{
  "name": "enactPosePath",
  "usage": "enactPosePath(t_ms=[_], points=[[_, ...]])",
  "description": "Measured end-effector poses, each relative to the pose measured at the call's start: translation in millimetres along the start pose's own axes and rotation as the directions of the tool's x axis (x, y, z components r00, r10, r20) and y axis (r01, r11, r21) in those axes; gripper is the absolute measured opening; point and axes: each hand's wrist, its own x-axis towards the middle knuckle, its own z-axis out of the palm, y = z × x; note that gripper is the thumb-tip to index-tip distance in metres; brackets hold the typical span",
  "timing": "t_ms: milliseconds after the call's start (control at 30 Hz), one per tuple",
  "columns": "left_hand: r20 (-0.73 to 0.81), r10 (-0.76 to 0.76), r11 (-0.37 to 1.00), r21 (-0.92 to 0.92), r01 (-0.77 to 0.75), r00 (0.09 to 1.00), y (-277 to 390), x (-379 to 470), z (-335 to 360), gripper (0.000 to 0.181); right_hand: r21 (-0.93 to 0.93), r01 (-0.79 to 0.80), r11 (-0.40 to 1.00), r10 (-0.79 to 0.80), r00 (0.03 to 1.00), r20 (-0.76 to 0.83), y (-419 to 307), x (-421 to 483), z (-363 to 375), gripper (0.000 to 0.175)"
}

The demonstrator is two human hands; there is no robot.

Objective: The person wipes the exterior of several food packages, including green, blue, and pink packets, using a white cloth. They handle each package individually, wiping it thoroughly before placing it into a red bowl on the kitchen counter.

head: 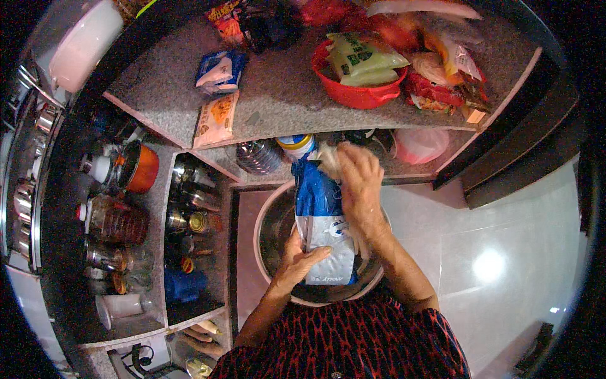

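Note:
A blue and white plastic package (326, 237) is upright over a round metal basin (260, 246). My left hand (300, 260) grips the package low on its left side, thumb across the front. At the upper right of the package is my right hand (362, 184), slightly blurred. Its fingers curl over a pale crumpled piece (329, 158), cloth or thin plastic, I cannot tell which. The right palm and wrist lie close along the package's right edge.
On the upper shelf, a red plastic basket (362, 94) holds pale green packets; an orange-white packet (217, 118) lies near the edge. Below stand a lidded can (296, 144) and a pink container (421, 144). Left shelves hold an orange pot (144, 166) and a large bottle (118, 218).

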Motion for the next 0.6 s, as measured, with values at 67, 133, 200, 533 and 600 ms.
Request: enactPosePath(t_ms=[67, 133, 200, 533, 600], points=[[-0.028, 0.029, 0.999, -0.029, -0.030, 0.999, -0.9, 1.0, -0.7, 0.059, 0.037, -0.002, 0.999, 0.002, 1.000, 0.021, 6.4, 5.4, -3.0, 0.049], [-0.058, 0.053, 0.995, -0.079, -0.057, 0.997, 2.2, 5.6, -1.4, 0.058, 0.059, 0.084, 0.995, -0.090, 0.990, 0.112, -1.6, -5.7, -0.4, 0.047], [-0.095, 0.136, 0.984, -0.102, -0.146, 0.986, -5.0, 14.5, -9.9, 0.055, 0.096, 0.161, 0.982, -0.178, 0.961, 0.212, -15.3, -23.0, -1.7, 0.046], [-0.315, 0.169, 0.936, -0.246, -0.252, 0.934, 15.1, 25.7, -19.6, 0.047, 0.306, 0.182, 0.935, -0.292, 0.883, 0.367, -37.0, -97.3, -31.4, 0.045], [-0.312, 0.166, 0.947, -0.213, -0.239, 0.935, 16.5, 26.0, -21.7, 0.047, 0.312, 0.124, 0.942, -0.241, 0.897, 0.370, -35.5, -97.0, -45.2, 0.045]])
